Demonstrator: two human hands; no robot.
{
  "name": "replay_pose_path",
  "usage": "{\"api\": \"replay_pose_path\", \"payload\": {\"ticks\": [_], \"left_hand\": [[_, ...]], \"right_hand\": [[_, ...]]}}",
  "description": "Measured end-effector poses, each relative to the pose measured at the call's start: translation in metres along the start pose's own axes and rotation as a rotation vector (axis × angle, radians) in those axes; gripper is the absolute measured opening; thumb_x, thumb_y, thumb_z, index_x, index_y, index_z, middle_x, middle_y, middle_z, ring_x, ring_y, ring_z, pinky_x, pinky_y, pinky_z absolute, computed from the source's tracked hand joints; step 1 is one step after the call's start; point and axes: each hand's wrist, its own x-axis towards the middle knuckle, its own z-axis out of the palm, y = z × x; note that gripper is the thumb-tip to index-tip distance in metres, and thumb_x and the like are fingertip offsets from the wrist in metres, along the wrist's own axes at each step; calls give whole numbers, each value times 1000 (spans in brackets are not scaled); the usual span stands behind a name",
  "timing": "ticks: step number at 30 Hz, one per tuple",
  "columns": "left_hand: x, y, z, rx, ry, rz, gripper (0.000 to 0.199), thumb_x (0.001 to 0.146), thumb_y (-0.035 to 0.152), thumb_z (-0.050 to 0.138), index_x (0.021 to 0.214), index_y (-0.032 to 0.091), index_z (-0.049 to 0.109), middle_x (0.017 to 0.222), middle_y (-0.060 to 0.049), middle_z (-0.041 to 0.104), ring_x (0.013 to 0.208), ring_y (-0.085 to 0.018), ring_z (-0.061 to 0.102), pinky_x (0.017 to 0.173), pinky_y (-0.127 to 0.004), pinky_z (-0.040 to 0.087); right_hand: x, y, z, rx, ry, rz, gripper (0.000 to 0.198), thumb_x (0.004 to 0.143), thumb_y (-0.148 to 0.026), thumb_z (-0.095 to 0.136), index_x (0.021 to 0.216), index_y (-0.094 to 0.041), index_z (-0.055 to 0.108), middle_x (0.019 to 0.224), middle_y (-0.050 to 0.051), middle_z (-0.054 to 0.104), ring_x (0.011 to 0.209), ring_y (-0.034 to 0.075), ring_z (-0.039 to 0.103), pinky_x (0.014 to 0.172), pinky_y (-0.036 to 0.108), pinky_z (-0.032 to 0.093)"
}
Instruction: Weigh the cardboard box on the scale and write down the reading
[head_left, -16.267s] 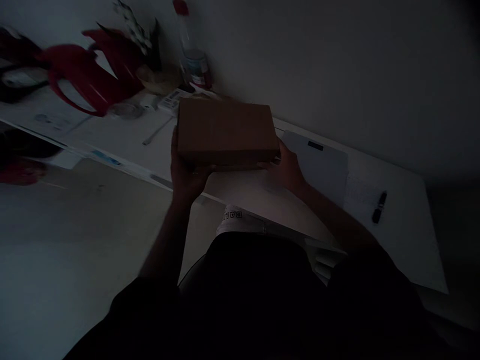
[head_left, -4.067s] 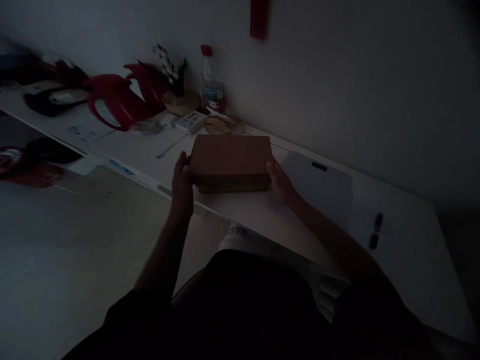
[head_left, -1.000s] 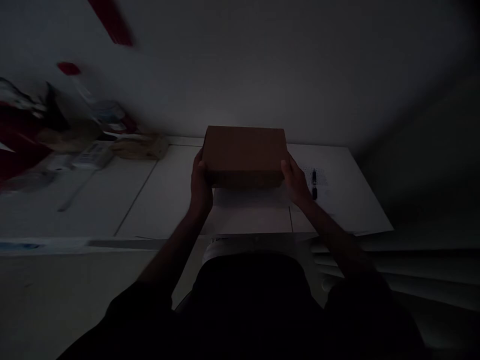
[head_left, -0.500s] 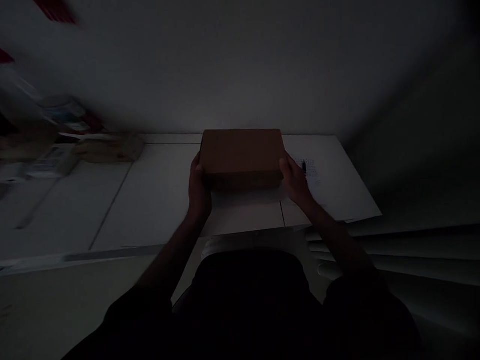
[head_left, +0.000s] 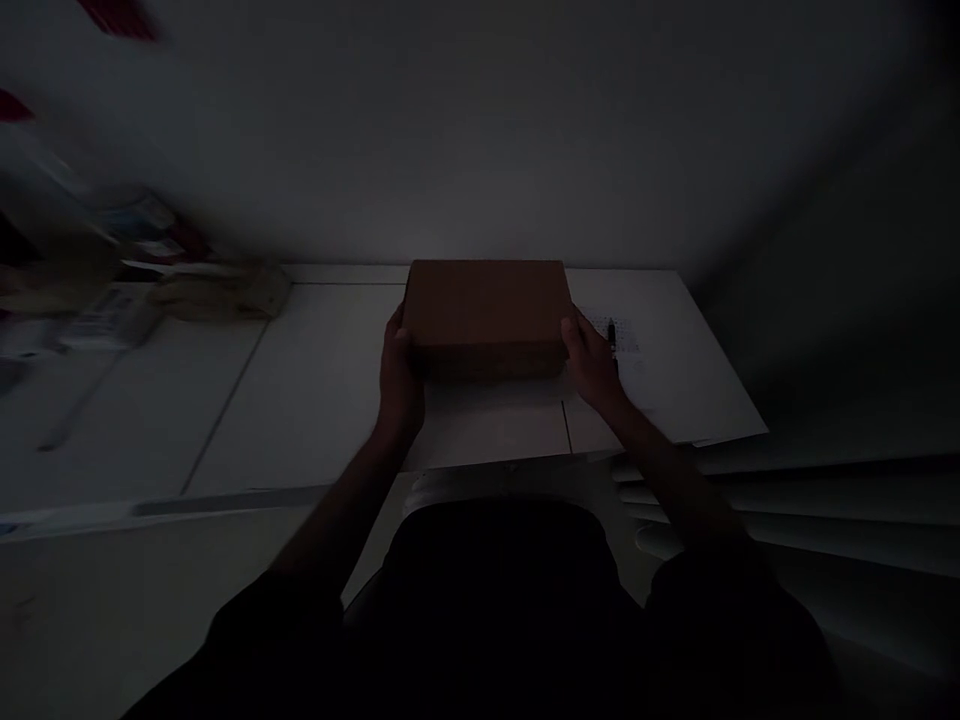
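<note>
A closed brown cardboard box [head_left: 489,305] is in the middle of the dim head view, over the white table [head_left: 322,400]. My left hand [head_left: 400,375] grips its left end, thumb on the near corner and fingers round the side. At the opposite end my right hand [head_left: 591,358] holds the box the same way, its thumb along the near right corner. Whether the underside touches the table I cannot tell. Just beyond my right hand lie a printed sheet of paper [head_left: 626,338] and a dark pen [head_left: 611,332].
At the back left, a brown paper package [head_left: 217,290] lies near a white box [head_left: 112,315] and blurred items. A pale wall [head_left: 480,130] rises behind the table. Light-coloured ridged panels [head_left: 810,490] stand at the right, below the table's edge.
The view has shifted very slightly, so the table and box appear a little farther right. Both hands keep their hold on the box.
</note>
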Motion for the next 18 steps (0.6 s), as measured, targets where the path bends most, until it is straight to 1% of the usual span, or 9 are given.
{"api": "replay_pose_path", "payload": {"ticks": [6, 9, 14, 18], "left_hand": [[-2, 5, 3, -12, -6, 2, 56, 93, 61, 56, 136, 27, 62, 148, -7, 56, 145, -32, 43, 122, -46, 33], [-2, 6, 3, 12, 9, 8, 53, 93, 58, 56, 135, 26, 63, 148, -7, 56, 144, -32, 43, 122, -46, 33], [-1, 4, 3, 15, 17, 5, 55, 91, 62, 56, 133, 27, 63, 147, -6, 57, 144, -32, 44, 122, -46, 33], [-2, 3, 1, 3, -9, 13, 57, 92, 61, 56, 136, 26, 62, 148, -8, 55, 145, -32, 42, 122, -46, 33]], "right_hand": [[0, 1, 0, -9, 3, 5, 80, 97, -74, 37, 148, -16, 55, 147, 10, 53, 142, 28, 46, 122, 44, 38], [0, 1, 0, -10, -10, 17, 80, 97, -76, 36, 149, -18, 54, 146, 10, 55, 140, 28, 48, 121, 45, 39], [0, 0, -1, -30, -24, 20, 85, 96, -80, 33, 150, -17, 52, 149, 11, 52, 142, 29, 46, 120, 45, 39], [-1, -1, -3, -51, -56, -2, 86, 97, -81, 30, 151, -17, 50, 147, 12, 53, 141, 29, 47, 119, 44, 42]]}}
